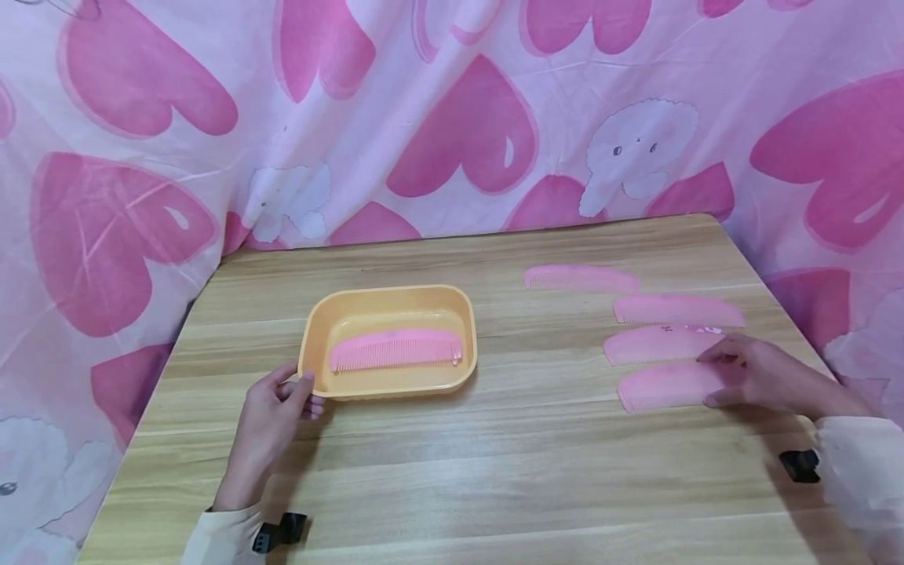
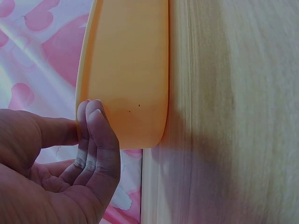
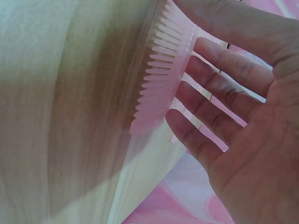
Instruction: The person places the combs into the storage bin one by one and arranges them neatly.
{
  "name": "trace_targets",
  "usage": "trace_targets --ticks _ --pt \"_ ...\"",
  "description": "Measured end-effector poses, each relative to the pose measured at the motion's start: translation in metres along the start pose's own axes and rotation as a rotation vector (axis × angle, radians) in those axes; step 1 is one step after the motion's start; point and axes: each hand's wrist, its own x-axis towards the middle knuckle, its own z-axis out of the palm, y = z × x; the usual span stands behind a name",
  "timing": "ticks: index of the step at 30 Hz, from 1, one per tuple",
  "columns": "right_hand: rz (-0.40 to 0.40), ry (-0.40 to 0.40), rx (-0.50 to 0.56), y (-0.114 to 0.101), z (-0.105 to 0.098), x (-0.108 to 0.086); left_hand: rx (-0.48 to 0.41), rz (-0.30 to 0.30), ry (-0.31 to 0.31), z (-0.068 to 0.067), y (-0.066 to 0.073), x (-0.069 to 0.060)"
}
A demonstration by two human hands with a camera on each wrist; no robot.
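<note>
My left hand (image 1: 271, 412) pinches the near left corner of a yellow-orange plastic box (image 1: 388, 391), thumb on one side of its rim and fingers on the other. Inside the box lies a pink comb (image 1: 395, 349), teeth toward me. On the right, my right hand (image 1: 770, 377) is over the right end of the nearest pink comb (image 1: 664, 386), which lies on the table. In the right wrist view, straight, spread fingers (image 3: 215, 93) reach the back of that comb (image 3: 163, 79); the thumb tip is out of frame there.
Beyond the nearest comb, more pink combs lie on the wooden table (image 1: 452, 479): one just behind it (image 1: 650, 345), another (image 1: 678, 308), and a farther one (image 1: 579, 278) to the left. A pink heart-patterned cloth (image 1: 466, 133) hangs behind the table.
</note>
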Motion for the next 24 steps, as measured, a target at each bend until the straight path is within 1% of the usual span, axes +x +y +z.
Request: trace_targets --ticks 2,8,14,17,20,24 --pt "0.012 -0.005 0.002 -0.0003 0.0008 -0.0005 -0.003 -0.001 -0.003 0.0001 -0.0004 -0.0004" --pt "-0.013 0.013 0.045 -0.0015 0.0027 -0.0021 -0.008 -0.004 -0.006 -0.0002 -0.0010 -0.0003" --pt "0.004 -0.009 0.060 -0.0017 0.0036 -0.0018 -0.006 -0.011 -0.015 -0.0009 -0.0011 -0.0004" --pt "-0.024 -0.002 0.065 -0.0018 0.0047 -0.0008 -0.011 -0.011 -0.018 -0.0013 -0.0013 -0.0003" --pt "-0.035 0.006 0.084 -0.0030 0.0054 -0.0005 -0.018 -0.013 -0.020 -0.0014 -0.0012 -0.0001" --pt "-0.022 -0.005 0.111 -0.0063 0.0058 -0.0013 -0.028 -0.010 -0.024 -0.0017 -0.0011 -0.0001"
